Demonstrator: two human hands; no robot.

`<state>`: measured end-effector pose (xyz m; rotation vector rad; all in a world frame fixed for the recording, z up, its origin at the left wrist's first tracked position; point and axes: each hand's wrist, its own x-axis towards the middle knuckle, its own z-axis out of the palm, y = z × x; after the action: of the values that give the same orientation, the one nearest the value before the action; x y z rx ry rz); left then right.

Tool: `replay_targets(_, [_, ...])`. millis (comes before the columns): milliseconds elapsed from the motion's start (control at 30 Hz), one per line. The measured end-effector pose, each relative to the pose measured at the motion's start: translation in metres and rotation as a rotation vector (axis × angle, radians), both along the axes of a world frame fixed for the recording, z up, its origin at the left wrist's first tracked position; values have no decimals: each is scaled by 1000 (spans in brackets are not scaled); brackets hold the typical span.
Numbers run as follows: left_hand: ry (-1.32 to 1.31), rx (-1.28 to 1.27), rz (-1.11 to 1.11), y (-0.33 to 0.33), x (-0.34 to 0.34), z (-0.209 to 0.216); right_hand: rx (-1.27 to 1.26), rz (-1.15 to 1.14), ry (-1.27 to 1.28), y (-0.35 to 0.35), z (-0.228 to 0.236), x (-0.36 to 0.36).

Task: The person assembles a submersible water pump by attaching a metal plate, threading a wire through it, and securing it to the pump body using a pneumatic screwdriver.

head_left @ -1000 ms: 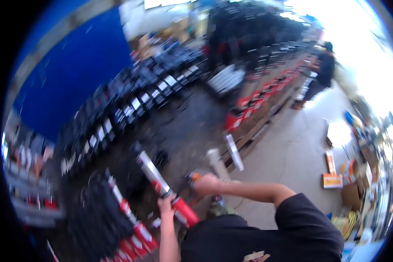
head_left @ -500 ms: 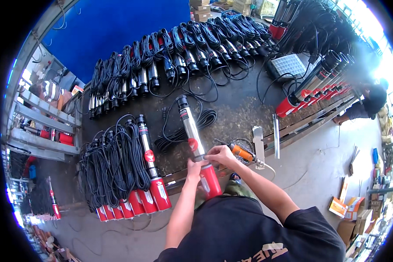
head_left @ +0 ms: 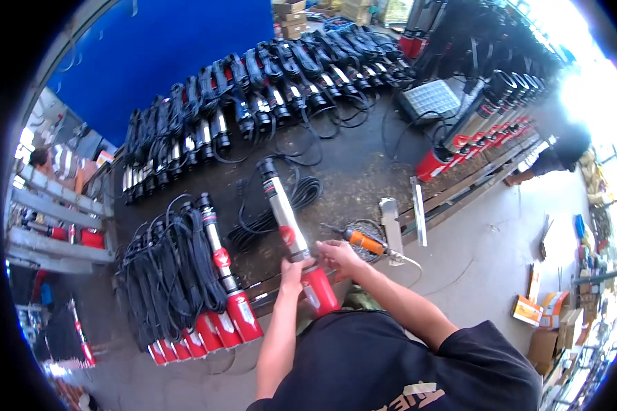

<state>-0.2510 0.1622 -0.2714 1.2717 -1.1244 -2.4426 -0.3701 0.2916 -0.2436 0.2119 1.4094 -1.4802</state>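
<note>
A submersible pump [head_left: 281, 205], with a silver tube and a red lower casing, leans over the table's near edge against my body. My left hand [head_left: 293, 275] is wrapped round it at the dark joint above the red part. Close by the joint's right side, my right hand [head_left: 343, 260] has its fingertips pinched together. Whatever they hold, if anything, is too small to make out. Behind the pump lies its coiled black cable [head_left: 305, 195]. An orange power screwdriver [head_left: 365, 241] rests right of my right hand, beside a round dish of small metal parts [head_left: 373, 227].
Several pumps with bundled cables [head_left: 175, 264] overhang the edge at left. A long row of pumps [head_left: 253, 89] lines the table's back. At right stand a compartment box [head_left: 430, 99], more red-based pumps [head_left: 435, 163] and a metal bracket [head_left: 391, 222]. Another person [head_left: 565, 147] is beyond.
The whole view has shifted a little. My right hand has drawn slightly away from the pump's joint to the right. My left hand keeps its hold on the pump.
</note>
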Motion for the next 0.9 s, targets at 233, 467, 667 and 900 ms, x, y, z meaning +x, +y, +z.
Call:
replay_targets(233, [-4,4,-35,-1,-4,-20,-292,-986,-736,32,-57,-40])
replay_targets(467, [48,-3,-28,-4,-1,-27,-183,-1102,-107,7,-4,-8])
replay_targets(667, [-44,-8,-55,-3,-1,8,-376,-538,898,4,100,25])
replay_targets(900, [-59,-25,-36,-5,-3,2,-522,-663,830,-21,80,25])
